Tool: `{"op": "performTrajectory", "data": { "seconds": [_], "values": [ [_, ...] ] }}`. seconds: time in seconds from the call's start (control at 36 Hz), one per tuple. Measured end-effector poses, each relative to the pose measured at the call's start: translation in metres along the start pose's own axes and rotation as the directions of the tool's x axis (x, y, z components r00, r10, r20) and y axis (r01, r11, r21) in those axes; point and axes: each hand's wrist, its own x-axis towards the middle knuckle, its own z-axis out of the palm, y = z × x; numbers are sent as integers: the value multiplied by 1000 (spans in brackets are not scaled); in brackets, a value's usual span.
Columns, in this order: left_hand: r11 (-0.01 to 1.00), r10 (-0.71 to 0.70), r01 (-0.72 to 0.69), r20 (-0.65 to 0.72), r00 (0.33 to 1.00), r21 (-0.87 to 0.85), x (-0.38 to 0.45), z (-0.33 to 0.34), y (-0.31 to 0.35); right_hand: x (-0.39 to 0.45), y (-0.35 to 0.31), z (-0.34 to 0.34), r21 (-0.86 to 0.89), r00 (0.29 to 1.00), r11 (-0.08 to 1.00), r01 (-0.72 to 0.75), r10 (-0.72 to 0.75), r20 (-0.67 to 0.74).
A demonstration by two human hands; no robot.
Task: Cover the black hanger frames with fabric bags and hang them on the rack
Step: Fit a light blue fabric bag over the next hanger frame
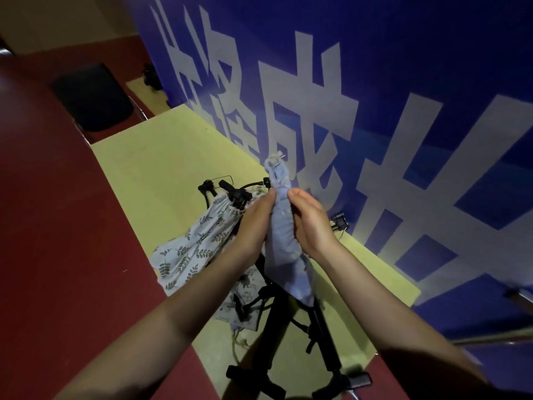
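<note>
Both hands, left [253,223] and right [310,223], grip the pale blue bag [284,226] between them, its long axis near upright, gathered end up.

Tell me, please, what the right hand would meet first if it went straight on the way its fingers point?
Probably the blue banner behind the pale blue bag the right hand grips; depth is unclear.

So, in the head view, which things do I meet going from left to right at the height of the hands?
Red floor → leaf-print bag → left hand → pale blue bag → right hand → blue banner.
</note>
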Motion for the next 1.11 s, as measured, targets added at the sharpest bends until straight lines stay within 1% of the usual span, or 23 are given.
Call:
{"op": "performTrajectory", "data": {
  "seconds": [0.06, 0.11, 0.17, 0.22, 0.28, 0.31, 0.36, 0.42, 0.44, 0.47, 0.53, 0.58, 0.67, 0.72, 0.81, 0.83, 0.89, 0.94, 1.0, 1.03, 1.11],
  "values": [
    [999, -8, 7, -37, 999, -32, 0, -1, -5, -1, 3, -1, -56, 1000, 998, 6, -5, 18],
    [999, -14, 12, -66, 998, -36, -1, -2, -7, -3, 5, -2, -135, 999, 991, 9, -3, 42],
    [999, -38, 37, -78, 996, -14, 0, -3, -10, -4, 6, -5, -163, 999, 987, -5, 12, 39],
    [996, -84, 87, -129, 988, 16, 1, -6, -11, -4, 8, -9, -104, 998, 993, -53, 56, 22],
    [993, -120, 115, -192, 974, -38, 5, -12, -11, -5, 10, -17, -10, 995, 995, -100, 100, 0],
    [989, -140, 127, -239, 961, -70, 7, -16, -9, -6, 13, -22, 25, 992, 993, -116, 117, -41],
    [986, -149, 112, -356, 922, -122, 13, -27, -4, -9, 18, -32, 47, 967, 989, -137, 144, -208],
    [983, -131, 62, -429, 894, -172, 18, -40, 3, -13, 22, -46, -27, 909, 991, -134, 112, -402],
    [983, -118, 43, -445, 888, -176, 21, -45, 6, -14, 24, -53, -100, 882, 985, -139, 77, -465],
    [986, -108, 38, -443, 890, -164, 23, -47, 8, -16, 25, -58, -170, 868, 975, -144, 42, -495],
    [993, -86, 46, -414, 906, -108, 22, -47, 11, -18, 29, -66, -271, 872, 953, -136, -14, -489],
    [995, -80, 51, -364, 928, -87, 21, -44, 12, -19, 31, -69, -317, 891, 940, -129, -31, -453],
    [995, -73, 49, -309, 948, -84, 18, -46, 14, -14, 30, -77, -282, 907, 940, -192, 61, -416],
    [994, -31, -5, -323, 946, -109, 20, -52, 20, -9, 28, -86, -260, 905, 932, -251, 130, -404],
    [977, 84, -155, -407, 909, -145, 25, -64, 34, -1, 30, -106, -294, 874, 899, -325, 167, -457],
    [975, 109, -181, -424, 899, -132, 29, -69, 38, 1, 33, -114, -338, 861, 872, -353, 162, -482],
    [979, 132, -186, -424, 896, -88, 29, -74, 46, 5, 43, -129, -443, 843, 798, -408, 142, -519],
    [982, 175, -190, -396, 901, 1, 27, -73, 47, 7, 59, -142, -560, 849, 700, -443, 127, -513],
    [975, 219, -188, -345, 913, 122, 23, -70, 37, 3, 77, -149, -699, 868, 540, -469, 135, -478],
    [970, 220, -173, -325, 920, 168, 22, -70, 29, -1, 87, -152, -753, 875, 454, -476, 162, -455],
    [967, 171, -99, -315, 933, 234, 22, -74, 0, -15, 113, -156, -866, 873, 229, -444, 328, -361]
  ]
}}
